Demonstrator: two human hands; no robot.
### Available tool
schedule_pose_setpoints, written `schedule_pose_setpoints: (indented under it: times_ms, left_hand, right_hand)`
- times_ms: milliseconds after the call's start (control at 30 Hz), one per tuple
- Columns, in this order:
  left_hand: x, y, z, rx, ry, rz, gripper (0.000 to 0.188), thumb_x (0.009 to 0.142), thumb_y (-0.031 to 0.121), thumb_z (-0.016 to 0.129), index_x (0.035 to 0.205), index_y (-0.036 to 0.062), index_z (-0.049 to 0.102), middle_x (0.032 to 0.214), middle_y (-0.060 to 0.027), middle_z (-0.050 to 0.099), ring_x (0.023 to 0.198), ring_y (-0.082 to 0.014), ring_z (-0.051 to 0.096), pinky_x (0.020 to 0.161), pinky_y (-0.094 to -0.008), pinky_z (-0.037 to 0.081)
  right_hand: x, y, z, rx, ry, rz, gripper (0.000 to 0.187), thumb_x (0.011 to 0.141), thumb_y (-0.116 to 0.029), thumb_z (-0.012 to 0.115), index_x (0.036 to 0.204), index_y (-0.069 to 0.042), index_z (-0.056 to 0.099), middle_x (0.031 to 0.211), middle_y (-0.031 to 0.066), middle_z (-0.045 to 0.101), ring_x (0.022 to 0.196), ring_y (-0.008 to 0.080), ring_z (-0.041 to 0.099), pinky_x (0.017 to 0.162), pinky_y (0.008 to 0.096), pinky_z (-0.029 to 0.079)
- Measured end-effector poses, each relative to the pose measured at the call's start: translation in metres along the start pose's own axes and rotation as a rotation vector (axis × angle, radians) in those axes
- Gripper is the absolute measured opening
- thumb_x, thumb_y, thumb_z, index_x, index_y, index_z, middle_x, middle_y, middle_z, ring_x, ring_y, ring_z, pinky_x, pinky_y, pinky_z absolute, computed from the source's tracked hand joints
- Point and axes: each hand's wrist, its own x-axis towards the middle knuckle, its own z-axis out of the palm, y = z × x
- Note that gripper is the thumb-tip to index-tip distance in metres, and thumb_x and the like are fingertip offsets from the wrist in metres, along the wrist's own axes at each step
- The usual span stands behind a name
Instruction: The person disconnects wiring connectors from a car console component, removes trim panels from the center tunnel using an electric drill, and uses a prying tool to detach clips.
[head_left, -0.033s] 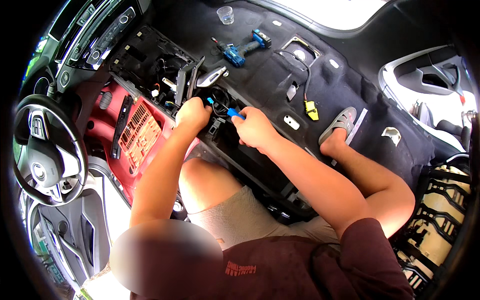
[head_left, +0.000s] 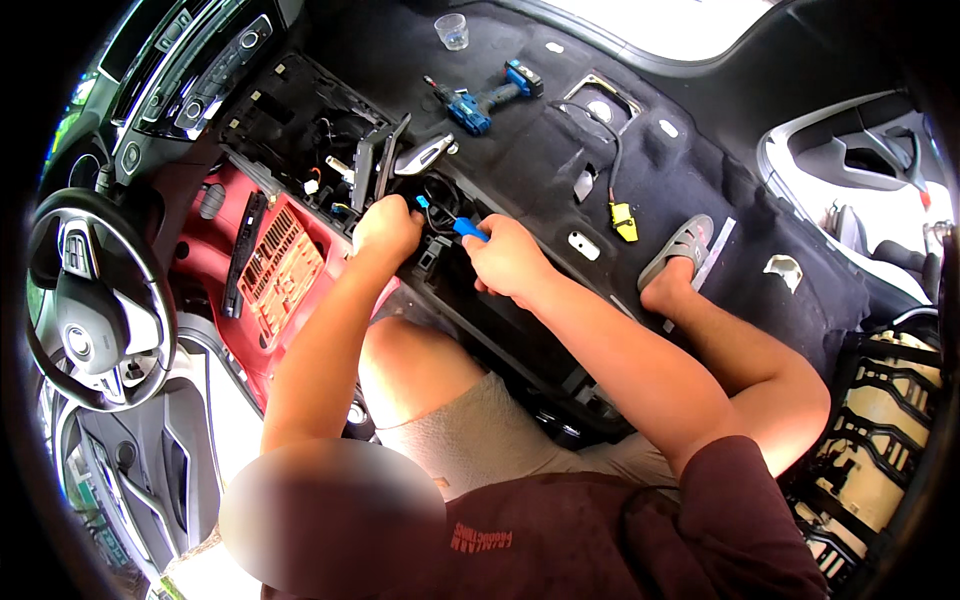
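Observation:
My right hand (head_left: 508,255) is closed around the blue handle of a screwdriver (head_left: 470,229). The thin shaft points left and forward into the opened centre console (head_left: 428,258). Beside the tip, a small blue connector (head_left: 422,202) sits among dark wires. My left hand (head_left: 387,230) is closed at the console's near side, its fingertips right next to that connector; whatever they grip is hidden. Just beyond my hands stand the handbrake lever (head_left: 424,155), with a silver grip, and an upright dark trim piece (head_left: 388,160).
A blue cordless drill (head_left: 482,100) and a clear plastic cup (head_left: 452,32) stand on the black carpet (head_left: 560,200). A cable with a yellow connector (head_left: 624,222) lies there too. An orange bit case (head_left: 284,265) rests in the red footwell, near the steering wheel (head_left: 100,300).

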Motion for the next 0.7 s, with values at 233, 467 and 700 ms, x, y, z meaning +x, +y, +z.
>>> schedule_pose_setpoints:
  times_ms: [233,467,700]
  left_hand:
    - [0.01,-0.004,0.013,-0.007,0.109,0.007,0.033,0.1,0.024,0.059,0.107,-0.002,0.078,0.117,-0.0265,0.075,0.111,-0.0433,0.073,0.098,-0.0518,0.058]
    - [0.014,-0.011,0.005,-0.093,0.009,0.032,0.04,0.093,0.029,0.066,0.113,-0.0041,0.075,0.123,-0.029,0.073,0.118,-0.0425,0.071,0.104,-0.0502,0.055]
    - [0.005,0.001,0.007,-0.046,0.045,-0.017,0.03,0.093,0.023,0.065,0.11,0.0004,0.076,0.122,-0.0242,0.075,0.116,-0.0413,0.072,0.102,-0.0492,0.057]
  right_hand:
    - [0.019,0.01,0.022,0.109,0.024,-0.015,0.026,0.103,-0.016,0.059,0.113,0.008,0.058,0.071,0.0141,0.066,0.055,0.0226,0.067,0.047,0.0376,0.049]
    - [0.044,0.026,0.03,0.348,-0.042,0.086,0.024,0.101,-0.022,0.064,0.093,0.001,0.063,0.068,0.0094,0.06,0.049,0.0185,0.054,0.044,0.0341,0.037]
    - [0.045,0.046,0.041,0.225,0.164,-0.048,0.033,0.101,-0.027,0.068,0.093,0.005,0.07,0.077,0.015,0.068,0.069,0.0258,0.065,0.066,0.0415,0.049]
